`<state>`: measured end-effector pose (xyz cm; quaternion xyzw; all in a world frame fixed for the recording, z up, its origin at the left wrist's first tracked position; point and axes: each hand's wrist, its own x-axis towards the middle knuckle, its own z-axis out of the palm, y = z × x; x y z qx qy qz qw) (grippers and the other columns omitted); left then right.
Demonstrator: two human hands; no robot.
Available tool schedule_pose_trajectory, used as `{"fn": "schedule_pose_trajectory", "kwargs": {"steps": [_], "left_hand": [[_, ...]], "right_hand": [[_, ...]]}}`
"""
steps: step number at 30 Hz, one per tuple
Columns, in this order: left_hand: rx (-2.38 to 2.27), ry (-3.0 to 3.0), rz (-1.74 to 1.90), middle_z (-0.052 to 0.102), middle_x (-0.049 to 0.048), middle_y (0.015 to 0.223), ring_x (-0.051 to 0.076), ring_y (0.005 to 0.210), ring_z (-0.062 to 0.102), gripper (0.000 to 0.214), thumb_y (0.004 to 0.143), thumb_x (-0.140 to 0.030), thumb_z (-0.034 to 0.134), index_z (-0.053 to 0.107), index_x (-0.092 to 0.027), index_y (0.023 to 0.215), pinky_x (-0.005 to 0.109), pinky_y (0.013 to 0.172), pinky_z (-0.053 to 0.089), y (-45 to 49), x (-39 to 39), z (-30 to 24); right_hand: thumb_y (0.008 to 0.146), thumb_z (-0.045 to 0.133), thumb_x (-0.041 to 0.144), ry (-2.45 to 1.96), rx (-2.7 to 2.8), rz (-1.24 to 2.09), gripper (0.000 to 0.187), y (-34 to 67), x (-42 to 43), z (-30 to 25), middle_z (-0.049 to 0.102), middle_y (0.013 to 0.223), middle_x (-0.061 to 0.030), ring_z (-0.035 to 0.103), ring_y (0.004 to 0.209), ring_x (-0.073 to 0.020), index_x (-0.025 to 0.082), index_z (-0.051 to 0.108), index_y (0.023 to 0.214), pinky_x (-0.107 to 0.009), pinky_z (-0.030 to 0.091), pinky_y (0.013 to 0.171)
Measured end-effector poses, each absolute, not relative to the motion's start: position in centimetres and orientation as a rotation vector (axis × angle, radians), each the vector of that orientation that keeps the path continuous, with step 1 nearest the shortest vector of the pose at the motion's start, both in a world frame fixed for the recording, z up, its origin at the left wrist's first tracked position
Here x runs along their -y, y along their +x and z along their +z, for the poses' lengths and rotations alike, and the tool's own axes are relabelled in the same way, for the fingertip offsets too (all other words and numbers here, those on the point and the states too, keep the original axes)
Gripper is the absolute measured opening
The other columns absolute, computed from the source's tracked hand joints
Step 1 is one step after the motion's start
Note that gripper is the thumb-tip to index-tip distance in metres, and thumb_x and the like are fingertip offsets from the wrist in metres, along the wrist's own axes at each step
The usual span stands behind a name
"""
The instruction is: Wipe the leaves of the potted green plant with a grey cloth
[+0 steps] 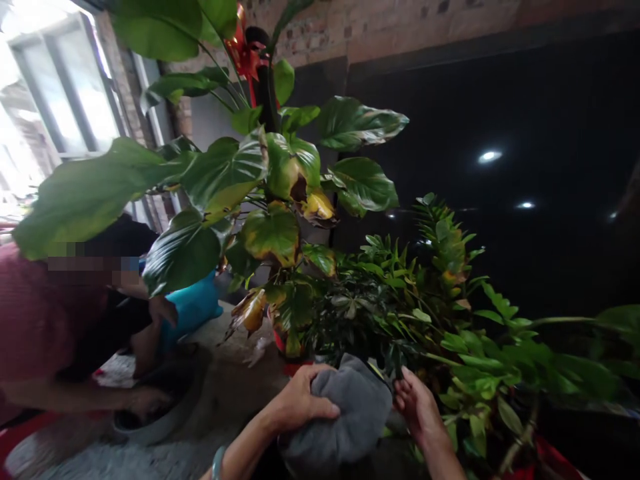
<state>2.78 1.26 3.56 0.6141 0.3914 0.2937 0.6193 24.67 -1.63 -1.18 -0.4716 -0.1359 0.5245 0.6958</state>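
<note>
The left hand (300, 403) grips a bunched grey cloth (350, 413), thumb lying over its near side and fingers behind; a pale bangle (218, 463) circles the wrist below. The cloth sits between the two hands, just right of the left one. The right hand (419, 405) is beside the cloth's right edge, fingers half curled, their tips at the dark leaves; whether they pinch one, I cannot tell. To the right of that hand spreads a light green plant (530, 370), and just beyond both hands stands a dark shrub (350, 307). Farther out, ahead of the left hand, a tall plant (225, 167) rises from a red pot (280, 337), several broad leaves browned and yellowed, with a red bow (245, 57) near its top. Well left of the left hand, a co-worker (35, 320) bends with one hand in a grey basin (150, 435), near a blue object (193, 310). Farthest beyond the hands are a glossy black panel (550, 133), bricks (320, 30) above it, and, far left, a bright window (65, 87).
</note>
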Motion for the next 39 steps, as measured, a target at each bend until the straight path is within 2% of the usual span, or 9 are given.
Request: {"fn": "schedule_pose_trajectory", "kwargs": {"steps": [6,10,16,20,23,26,30,35,39], "left_hand": [[-0.811,1.34,0.961,0.063,0.0004,0.081,0.019,0.077,0.056,0.055,0.046,-0.03,0.08,0.066,-0.016,0.097,0.026,0.068,0.045,2.4,-1.6,10.0],[-0.848,1.355,1.186,0.065,0.0006,0.085,0.018,0.081,0.057,0.05,0.051,-0.031,0.076,0.065,-0.016,0.097,0.026,0.075,0.046,3.6,-2.8,8.4],[-0.94,1.314,0.655,0.063,-0.0051,0.069,0.015,0.069,0.056,0.048,0.035,-0.022,0.081,0.067,-0.017,0.081,0.023,0.062,0.045,1.5,-0.3,5.4],[-0.834,1.191,1.262,0.068,0.0002,0.082,0.017,0.073,0.061,0.053,0.045,-0.029,0.082,0.066,-0.017,0.095,0.024,0.067,0.048,0.6,-2.3,11.2],[-1.015,1.076,1.606,0.068,0.0012,0.081,0.017,0.075,0.062,0.045,0.048,-0.035,0.079,0.064,-0.017,0.086,0.026,0.071,0.048,1.6,-4.6,11.8],[-1.18,1.121,1.249,0.066,-0.001,0.066,0.017,0.064,0.059,0.043,0.036,-0.031,0.08,0.063,-0.015,0.073,0.027,0.062,0.048,2.4,-3.5,7.1],[-0.938,1.227,0.55,0.062,-0.0043,0.056,0.012,0.055,0.054,0.032,0.038,-0.027,0.081,0.065,-0.014,0.062,0.022,0.052,0.04,0.7,1.3,2.1],[-0.934,1.075,1.189,0.071,0.0015,0.073,0.018,0.065,0.063,0.043,0.05,-0.032,0.081,0.067,-0.016,0.087,0.026,0.06,0.049,-0.5,0.5,8.5],[-0.976,0.925,1.637,0.071,0.0012,0.08,0.016,0.073,0.065,0.046,0.046,-0.036,0.082,0.065,-0.017,0.084,0.027,0.072,0.051,1.9,-3.2,10.1]], "right_hand": [[0.023,0.085,0.049,-1.049,0.366,1.144,0.05,23.9,1.7,-0.3,0.051,0.041,0.0063,0.037,0.033,-0.0046,0.018,0.056,0.05,-0.022,0.036,0.037],[0.024,0.085,0.047,-1.091,0.364,1.2,0.05,23.8,1.9,-0.9,0.058,0.045,0.0027,0.043,0.035,-0.0081,0.018,0.062,0.057,-0.023,0.038,0.038],[0.035,0.084,0.047,-1.214,0.585,1.301,0.042,24.0,2.5,-1.8,0.059,0.046,0.0004,0.051,0.042,-0.0128,0.017,0.061,0.055,-0.024,0.039,0.043],[0.033,0.083,0.052,-1.172,0.654,1.287,0.045,23.8,2.8,-0.9,0.057,0.045,0.0007,0.047,0.039,-0.0111,0.018,0.06,0.051,-0.026,0.039,0.043],[0.031,0.084,0.052,-1.166,0.606,1.261,0.045,23.7,2.9,-0.6,0.06,0.048,0.0003,0.048,0.041,-0.011,0.019,0.06,0.05,-0.025,0.039,0.043],[0.031,0.084,0.05,-1.155,0.566,1.255,0.044,23.8,2.9,-1.0,0.055,0.044,0.0017,0.047,0.04,-0.0116,0.019,0.061,0.05,-0.025,0.037,0.042],[0.038,0.083,0.05,-1.143,0.646,1.255,0.041,24.0,2.8,-1.5,0.056,0.046,0.0008,0.047,0.04,-0.011,0.017,0.063,0.052,-0.025,0.037,0.043],[0.037,0.083,0.049,-1.117,0.633,1.283,0.041,23.7,2.8,-1.0,0.059,0.048,0.0004,0.047,0.041,-0.0107,0.017,0.063,0.053,-0.026,0.039,0.044],[0.032,0.084,0.049,-1.123,0.546,1.259,0.043,23.2,2.8,-0.7,0.062,0.049,-0.0006,0.048,0.04,-0.0115,0.018,0.063,0.054,-0.026,0.039,0.042]]}}
